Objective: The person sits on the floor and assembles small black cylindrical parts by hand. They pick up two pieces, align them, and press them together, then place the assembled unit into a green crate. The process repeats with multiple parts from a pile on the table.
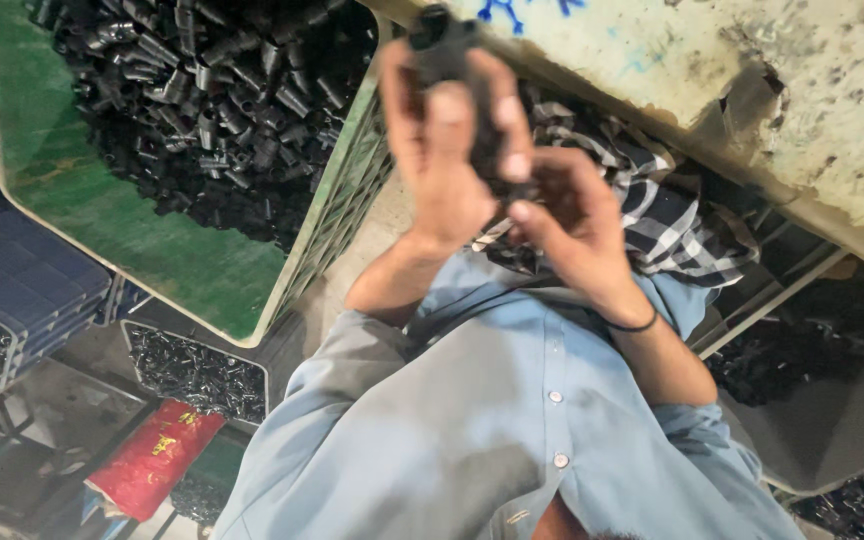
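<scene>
My left hand (444, 165) is raised in front of me and closed around a small black tubular part (442, 42), which sticks out above the fingers. My right hand (572, 222), with a black band at the wrist, is right beside it. Its fingertips pinch at the lower end of the same part, which the fingers mostly hide. Both hands are over a black-and-white checked cloth (674, 225) on my lap. A green plastic crate (102, 215) piled with several similar black tubular parts (212, 90) stands just left of my hands.
A worn, stained white table top (752, 80) runs across the upper right. Blue stacked crates (12, 265) and a smaller crate of dark parts (197, 372) sit lower left, with a red packet (152, 460) below them. A dark tray of parts (832, 400) is at right.
</scene>
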Available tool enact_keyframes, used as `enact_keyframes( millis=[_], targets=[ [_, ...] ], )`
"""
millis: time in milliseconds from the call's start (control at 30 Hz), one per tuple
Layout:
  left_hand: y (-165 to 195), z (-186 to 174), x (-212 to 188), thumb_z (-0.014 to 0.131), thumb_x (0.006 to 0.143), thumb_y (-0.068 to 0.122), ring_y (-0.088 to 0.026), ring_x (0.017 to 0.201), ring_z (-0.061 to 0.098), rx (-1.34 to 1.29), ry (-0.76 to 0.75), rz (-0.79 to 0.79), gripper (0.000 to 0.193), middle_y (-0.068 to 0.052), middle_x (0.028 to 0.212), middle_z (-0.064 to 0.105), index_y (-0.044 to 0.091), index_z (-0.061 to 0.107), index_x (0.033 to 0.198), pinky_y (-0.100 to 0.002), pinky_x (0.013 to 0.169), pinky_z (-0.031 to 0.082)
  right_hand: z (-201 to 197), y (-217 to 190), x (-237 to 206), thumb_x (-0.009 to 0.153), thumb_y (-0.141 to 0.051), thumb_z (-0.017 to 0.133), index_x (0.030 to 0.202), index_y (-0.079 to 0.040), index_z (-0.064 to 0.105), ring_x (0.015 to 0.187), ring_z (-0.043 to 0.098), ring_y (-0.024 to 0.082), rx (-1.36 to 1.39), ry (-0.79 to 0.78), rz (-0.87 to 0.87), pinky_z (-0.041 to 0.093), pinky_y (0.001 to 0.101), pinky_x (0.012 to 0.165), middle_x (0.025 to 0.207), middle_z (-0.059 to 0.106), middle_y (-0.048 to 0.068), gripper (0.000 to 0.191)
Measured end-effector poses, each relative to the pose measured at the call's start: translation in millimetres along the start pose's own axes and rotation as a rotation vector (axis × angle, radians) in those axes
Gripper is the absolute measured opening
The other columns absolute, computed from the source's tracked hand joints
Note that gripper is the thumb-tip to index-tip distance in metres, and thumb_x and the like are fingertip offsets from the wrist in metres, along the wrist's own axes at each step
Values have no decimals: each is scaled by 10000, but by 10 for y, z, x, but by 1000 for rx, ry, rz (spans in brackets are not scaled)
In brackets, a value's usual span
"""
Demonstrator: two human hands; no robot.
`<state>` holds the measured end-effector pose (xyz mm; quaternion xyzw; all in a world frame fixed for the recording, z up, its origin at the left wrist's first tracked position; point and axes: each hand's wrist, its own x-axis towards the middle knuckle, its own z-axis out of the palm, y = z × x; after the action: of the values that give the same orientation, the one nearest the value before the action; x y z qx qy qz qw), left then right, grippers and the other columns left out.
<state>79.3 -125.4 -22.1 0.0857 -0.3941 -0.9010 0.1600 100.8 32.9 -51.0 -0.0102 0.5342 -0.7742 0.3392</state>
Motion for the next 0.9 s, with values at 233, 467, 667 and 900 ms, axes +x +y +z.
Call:
enact_keyframes(
  millis=[233, 467, 667, 900],
  targets=[
    [1194, -1317, 338, 526, 1109, 441, -261, 806, 646, 525, 298, 439, 430, -160, 1114, 549, 69, 413, 1294, -405, 640, 569, 998, -64, 614, 1039, -176, 661, 1617, -36, 282, 1491, 472, 344, -382, -544, -412, 492, 421, 1165, 1657, 372, 214, 705],
    [1223, -2441, 125, 542, 1157, 325, -366, 1516, 434, 1284, 693, 621, 552, -180, 1668, 267, 113, 345, 1628, -525, 1228, 463, 622, -462, 558, 984, -101, 676, 1485, -173, 552, 1449, 505, 335, -694, -453, -471, 443, 463, 1180, 1573, 493, 139, 521],
    [374, -1256, 363, 664, 1114, 168, -225, 983, 660, 955, 466, 619, 190, -136, 1177, 671, 26, 658, 1239, -363, 846, 575, -113, -1081, 558, 1033, -30, 776, 1356, -90, 603, 1302, 576, 363, -1195, 380, -631, 525, 453, 1069, 1393, 530, 180, 371],
    [-2, 59, 1041, 699, 989, 96, -330, 991, 673, 1327, -430, 717, 151, -105, 1082, 690, 88, 687, 1140, -413, 843, 542, -453, -1149, 717, 852, -4, 765, 1310, -115, 659, 1133, 529, 399, -1622, 526, -667, 504, 473, 902, 1243, 527, 199, 483]
  ],
)
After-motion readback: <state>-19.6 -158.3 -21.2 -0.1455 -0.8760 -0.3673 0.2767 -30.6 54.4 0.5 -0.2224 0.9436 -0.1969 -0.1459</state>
